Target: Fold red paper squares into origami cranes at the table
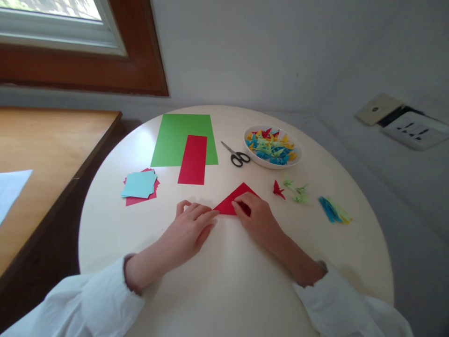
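A sheet of red paper (pixel 228 202), folded into a triangle, lies flat on the table in front of me with its point away from me. My left hand (pixel 192 227) rests at the triangle's left corner, index fingertip touching it and the other fingers loosely stretched. Over the right half of the paper, my right hand (pixel 256 215) has its thumb and fingers bent together on the sheet, covering the right corner. A small red paper crane (pixel 278 189) and several pale green paper cranes (pixel 300 193) lie to the right of that hand.
Scissors (pixel 235 155) lie beside a white bowl (pixel 248 149) of colourful paper cranes. Behind my hands are a green sheet (pixel 168 140) and a red strip (pixel 192 161). Blue squares (pixel 139 184) sit on red ones at left; folded strips (pixel 331 209) are at right on the round table (pixel 217 290).
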Demonstrator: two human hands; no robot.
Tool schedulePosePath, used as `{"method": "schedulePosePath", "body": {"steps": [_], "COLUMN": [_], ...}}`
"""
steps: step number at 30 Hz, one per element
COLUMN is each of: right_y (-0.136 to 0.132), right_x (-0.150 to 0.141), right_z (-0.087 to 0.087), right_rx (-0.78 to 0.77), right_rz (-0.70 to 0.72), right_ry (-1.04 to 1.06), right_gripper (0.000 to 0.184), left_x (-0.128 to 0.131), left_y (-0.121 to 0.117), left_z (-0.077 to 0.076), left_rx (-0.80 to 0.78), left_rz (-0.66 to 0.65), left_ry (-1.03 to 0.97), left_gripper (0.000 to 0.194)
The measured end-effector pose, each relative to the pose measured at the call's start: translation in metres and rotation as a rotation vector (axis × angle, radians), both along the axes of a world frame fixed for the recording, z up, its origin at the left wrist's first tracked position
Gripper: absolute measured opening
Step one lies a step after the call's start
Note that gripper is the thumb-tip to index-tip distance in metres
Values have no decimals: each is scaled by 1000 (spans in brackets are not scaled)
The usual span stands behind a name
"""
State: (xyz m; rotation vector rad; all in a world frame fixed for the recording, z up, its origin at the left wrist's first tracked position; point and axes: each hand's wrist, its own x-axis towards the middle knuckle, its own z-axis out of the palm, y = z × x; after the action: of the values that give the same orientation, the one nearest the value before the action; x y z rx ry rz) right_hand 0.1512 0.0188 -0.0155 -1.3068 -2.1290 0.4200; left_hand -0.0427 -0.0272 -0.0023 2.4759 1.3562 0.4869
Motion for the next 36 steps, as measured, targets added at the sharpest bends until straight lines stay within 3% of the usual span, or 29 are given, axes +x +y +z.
{"method": "schedulePosePath", "body": {"steps": [6,12,20,36], "right_y": [0,-2,-4,-3], "right_x": [0,0,-1,0], "right_z": [-1,2,4,3], "right_rx": [-6,-14,4,48], "right_rz": [-8,-4,4,-23], "right_ry": [-19,-44,-83,-113], "right_gripper": [9,11,13,13], "left_x": [9,22,27,26], "left_y": [-11,-28,-39,-42], "left_z": [1,0,-1,-2], "left_rx": [170,328,182,99], "left_rz": [41,-78,-152,-111], "left_ry": [78,195,239,263], "left_gripper": [29,38,50,55]}}
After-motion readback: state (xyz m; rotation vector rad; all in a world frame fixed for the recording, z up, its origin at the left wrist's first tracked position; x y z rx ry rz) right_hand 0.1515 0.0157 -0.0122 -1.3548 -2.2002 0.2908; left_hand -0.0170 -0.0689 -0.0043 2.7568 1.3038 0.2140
